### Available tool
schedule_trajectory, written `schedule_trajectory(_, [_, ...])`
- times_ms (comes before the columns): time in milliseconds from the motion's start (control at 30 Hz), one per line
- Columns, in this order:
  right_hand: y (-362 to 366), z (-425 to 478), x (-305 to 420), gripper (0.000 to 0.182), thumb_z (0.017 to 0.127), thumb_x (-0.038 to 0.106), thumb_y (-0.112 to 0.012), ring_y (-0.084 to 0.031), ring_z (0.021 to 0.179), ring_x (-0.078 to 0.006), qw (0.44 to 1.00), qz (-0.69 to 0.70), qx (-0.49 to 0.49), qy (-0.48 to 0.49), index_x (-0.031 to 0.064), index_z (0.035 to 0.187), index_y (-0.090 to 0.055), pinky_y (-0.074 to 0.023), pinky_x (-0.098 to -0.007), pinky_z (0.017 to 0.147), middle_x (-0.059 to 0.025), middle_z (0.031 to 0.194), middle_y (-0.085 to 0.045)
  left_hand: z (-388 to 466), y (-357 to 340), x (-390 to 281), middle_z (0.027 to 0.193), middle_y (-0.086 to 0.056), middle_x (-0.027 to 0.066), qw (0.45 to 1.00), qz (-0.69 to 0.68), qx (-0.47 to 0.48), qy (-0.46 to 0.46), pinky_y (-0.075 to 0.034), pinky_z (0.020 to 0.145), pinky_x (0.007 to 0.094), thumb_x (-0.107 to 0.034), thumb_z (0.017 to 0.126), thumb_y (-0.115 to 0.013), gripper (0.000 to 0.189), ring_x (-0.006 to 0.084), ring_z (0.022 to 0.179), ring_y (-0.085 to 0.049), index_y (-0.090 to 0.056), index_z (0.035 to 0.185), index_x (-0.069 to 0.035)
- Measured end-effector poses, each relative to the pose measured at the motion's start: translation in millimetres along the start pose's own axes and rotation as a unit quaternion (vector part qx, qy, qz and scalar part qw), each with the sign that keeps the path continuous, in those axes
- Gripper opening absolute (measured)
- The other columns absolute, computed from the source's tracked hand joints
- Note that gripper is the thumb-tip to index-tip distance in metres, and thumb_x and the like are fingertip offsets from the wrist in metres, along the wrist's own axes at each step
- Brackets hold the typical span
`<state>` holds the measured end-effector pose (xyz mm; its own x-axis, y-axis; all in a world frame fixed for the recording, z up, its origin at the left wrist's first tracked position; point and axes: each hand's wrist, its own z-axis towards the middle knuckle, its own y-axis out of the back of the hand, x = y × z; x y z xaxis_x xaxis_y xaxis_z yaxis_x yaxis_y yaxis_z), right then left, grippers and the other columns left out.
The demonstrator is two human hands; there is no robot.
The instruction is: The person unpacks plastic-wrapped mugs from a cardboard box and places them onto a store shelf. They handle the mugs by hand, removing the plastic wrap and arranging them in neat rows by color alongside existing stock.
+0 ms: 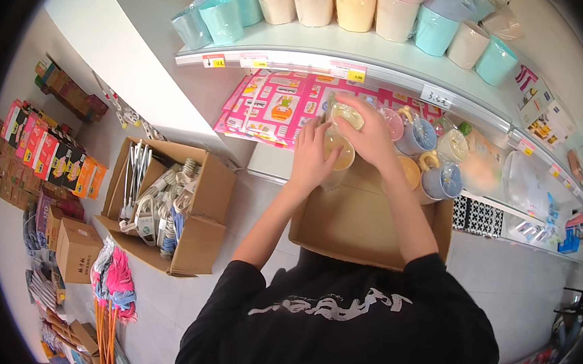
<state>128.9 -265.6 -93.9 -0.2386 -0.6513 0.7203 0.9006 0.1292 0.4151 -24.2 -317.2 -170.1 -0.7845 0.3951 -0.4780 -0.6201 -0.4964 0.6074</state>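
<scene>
My right hand [359, 123] is closed around a pale plastic-wrapped cup [348, 116], held above a shallow cardboard box. Just below it, my left hand [313, 155] touches the side of a pale yellowish cup [338, 157], its fingers spread along the rim. The open cardboard box [354, 227] lies against my front. At its right part stand wrapped cups, among them a blue cup [442, 181] and an orange cup [409, 171]. Behind these are another blue cup [416, 136] and a pink cup [391, 123]. The bottoms of both cups at my hands are partly hidden.
A shelf edge [300, 62] with price tags runs above my hands and bears stacked wrapped cups [354, 9]. Pink printed packages [276, 105] lie on the lower shelf. Left on the floor are a carton of clothes hangers [210, 186], mops [120, 276] and a closed carton [78, 248].
</scene>
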Motion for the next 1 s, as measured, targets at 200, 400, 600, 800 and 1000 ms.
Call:
schedule_trajectory(200, [-22,-91,-54,0.060,0.089,0.021,-0.072,-0.058,0.123,-0.0251,0.984,0.081,-0.060,-0.146,0.0034,0.141,-0.048,-0.0471,-0.0390,0.100,-0.0185,0.131,-0.062,-36,-28,3,0.152,-0.030,0.0286,0.999,-0.014,-0.004,0.031,-0.032,0.114,0.0500,-0.016,0.084,-0.073,0.065,0.0448,0.140,-0.032,-0.043,0.139,0.001])
schedule_trajectory(400, [-72,-128,-82,0.086,0.084,0.036,-0.077,-0.050,0.133,-0.0322,0.970,0.182,-0.045,-0.155,0.0002,0.150,-0.036,-0.0385,-0.0404,0.110,-0.0219,0.143,-0.051,-56,-44,8,0.151,-0.032,0.0255,0.963,-0.220,-0.071,0.139,-0.032,0.115,0.0446,-0.008,0.081,-0.073,0.082,0.0391,0.141,-0.035,-0.027,0.148,0.004])
schedule_trajectory(600, [-66,-136,-84,0.096,0.080,0.038,-0.081,-0.043,0.139,-0.0332,0.981,0.135,-0.013,-0.141,-0.0012,0.152,-0.031,-0.0358,-0.0417,0.112,-0.0221,0.149,-0.043,-73,-48,29,0.148,-0.036,0.0209,0.931,-0.328,-0.002,0.160,-0.032,0.115,0.0421,-0.007,0.077,-0.075,0.094,0.0317,0.139,-0.038,-0.021,0.152,0.004])
schedule_trajectory(800, [-67,-146,-93,0.097,0.077,0.030,-0.083,-0.043,0.139,-0.0310,0.981,0.165,-0.060,-0.083,-0.0013,0.152,-0.030,-0.0356,-0.0417,0.113,-0.0211,0.150,-0.043,-73,-52,25,0.144,-0.041,0.0249,0.975,-0.210,0.006,0.075,-0.033,0.113,0.0485,-0.019,0.064,-0.089,0.109,0.0421,0.137,-0.039,-0.026,0.150,0.004])
schedule_trajectory(1000, [-63,-145,-88,0.098,0.071,0.021,-0.088,-0.046,0.136,-0.0288,0.975,0.179,-0.090,-0.096,-0.0013,0.149,-0.033,-0.0387,-0.0403,0.111,-0.0187,0.147,-0.047,-70,-50,4,0.149,-0.036,0.0288,0.992,-0.113,-0.035,0.036,-0.034,0.113,0.0511,-0.015,0.064,-0.090,0.107,0.0459,0.138,-0.037,-0.027,0.149,0.003])
